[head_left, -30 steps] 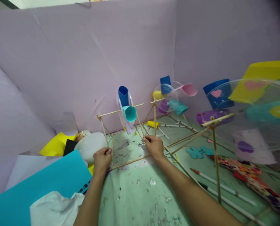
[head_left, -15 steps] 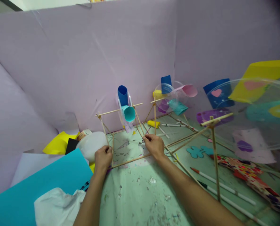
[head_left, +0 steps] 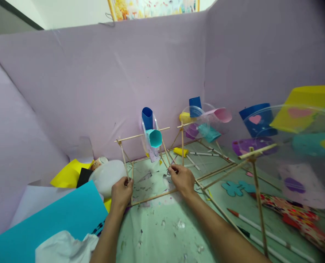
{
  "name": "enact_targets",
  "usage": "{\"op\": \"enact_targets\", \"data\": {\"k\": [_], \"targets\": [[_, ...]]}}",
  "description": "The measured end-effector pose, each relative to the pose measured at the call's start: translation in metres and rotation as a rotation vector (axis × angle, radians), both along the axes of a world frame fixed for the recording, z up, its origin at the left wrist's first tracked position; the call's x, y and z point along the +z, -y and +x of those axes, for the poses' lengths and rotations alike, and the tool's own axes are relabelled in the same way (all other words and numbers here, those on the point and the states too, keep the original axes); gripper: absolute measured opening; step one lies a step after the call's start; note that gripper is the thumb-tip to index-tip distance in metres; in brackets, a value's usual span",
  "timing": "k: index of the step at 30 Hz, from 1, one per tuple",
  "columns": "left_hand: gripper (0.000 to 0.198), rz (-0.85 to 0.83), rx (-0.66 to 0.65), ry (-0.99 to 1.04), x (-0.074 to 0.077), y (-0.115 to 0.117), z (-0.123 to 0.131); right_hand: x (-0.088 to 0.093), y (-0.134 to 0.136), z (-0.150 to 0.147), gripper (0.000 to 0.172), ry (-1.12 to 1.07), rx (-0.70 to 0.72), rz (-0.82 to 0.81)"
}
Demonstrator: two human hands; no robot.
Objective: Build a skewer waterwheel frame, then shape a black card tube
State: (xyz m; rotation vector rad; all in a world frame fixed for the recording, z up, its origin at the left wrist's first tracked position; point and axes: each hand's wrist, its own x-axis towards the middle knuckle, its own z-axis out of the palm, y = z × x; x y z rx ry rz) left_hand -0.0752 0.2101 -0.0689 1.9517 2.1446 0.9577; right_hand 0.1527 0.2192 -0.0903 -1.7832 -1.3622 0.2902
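Observation:
A small frame of thin wooden sticks [head_left: 154,197] stands on the table, with a crossbar [head_left: 132,137] on top. On the crossbar hangs a wheel of clear discs with a blue paper cup [head_left: 147,118] and a turquoise paper cup [head_left: 154,138]. My left hand [head_left: 122,192] is closed around the lower part of the left upright sticks. My right hand [head_left: 182,179] pinches the slanting sticks on the frame's right side, low down. Its palm covers part of the base stick.
Right of the frame stand a second wheel [head_left: 195,118] and a nearer, larger one with a yellow paper piece [head_left: 301,109]. Paintbrushes [head_left: 260,224] lie at the right. Turquoise card [head_left: 55,215], crumpled white tissue [head_left: 66,248] and a white bowl [head_left: 109,177] crowd the left. Lilac panels [head_left: 96,80] enclose the table.
The view has tilted up a little, so everything sits lower and a picture shows above the panel. Both hands keep their grip on the frame's sticks.

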Motion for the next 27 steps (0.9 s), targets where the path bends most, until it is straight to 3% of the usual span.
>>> {"op": "enact_targets", "data": {"k": [5,8,12,14,16,18,27], "targets": [[0.024,0.002,0.019,0.015,0.000,-0.001,0.000,0.000,0.001,0.000,0.024,0.011,-0.005,-0.004],[0.026,0.015,0.110,0.024,0.009,0.005,0.003,0.000,0.002,0.000,0.024,0.014,-0.005,-0.010],[0.034,0.240,0.338,-0.015,0.041,0.026,0.018,0.001,0.003,-0.001,0.024,0.016,0.004,-0.024],[0.029,0.429,0.323,-0.033,0.059,0.037,0.032,0.002,0.003,0.000,0.025,0.021,0.016,-0.035],[0.022,0.507,0.234,-0.079,0.075,0.043,0.049,0.002,0.004,0.000,0.025,0.022,0.038,-0.032],[0.019,0.492,0.180,-0.153,0.088,0.043,0.065,0.002,0.004,0.000,0.025,0.012,0.051,-0.024],[0.031,0.153,0.252,-0.364,0.132,0.019,0.104,0.007,0.004,0.000,0.022,-0.034,0.061,-0.028]]}}
